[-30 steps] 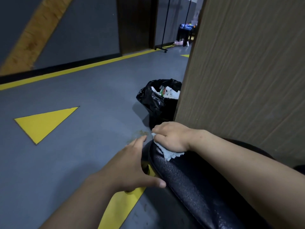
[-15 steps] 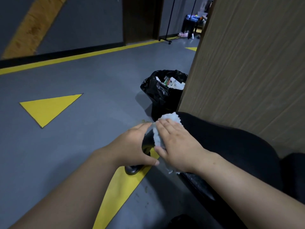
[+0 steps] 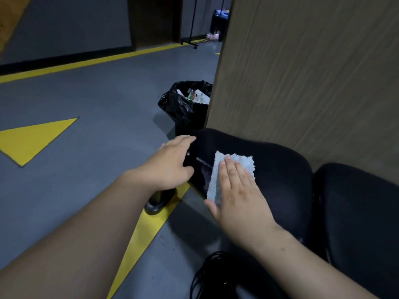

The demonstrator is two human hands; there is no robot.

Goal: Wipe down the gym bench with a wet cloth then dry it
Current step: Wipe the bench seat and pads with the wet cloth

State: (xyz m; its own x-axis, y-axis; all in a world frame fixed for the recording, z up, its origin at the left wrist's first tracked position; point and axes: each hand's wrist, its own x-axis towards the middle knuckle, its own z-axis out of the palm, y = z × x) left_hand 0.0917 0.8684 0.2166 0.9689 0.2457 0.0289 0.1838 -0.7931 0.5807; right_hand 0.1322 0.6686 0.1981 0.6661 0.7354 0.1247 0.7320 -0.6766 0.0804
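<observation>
Wiping, seemingly early | right grip (image 3: pixel 235 190) flat, pressing cloth (image 3: pixel 244 162) on table (image 3: pixel 280 169) | left grip (image 3: pixel 170 162) spread at table end | drying left

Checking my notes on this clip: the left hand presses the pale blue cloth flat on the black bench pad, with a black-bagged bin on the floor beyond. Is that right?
Not quite: the head view shows the right hand pressing the cloth flat on the bench pad; the left hand braces against the pad's end. The black-bagged bin beyond is as you say.

pale blue cloth (image 3: pixel 234 169), black bench (image 3: pixel 280 169), yellow-marked grey floor (image 3: pixel 97 126).
</observation>
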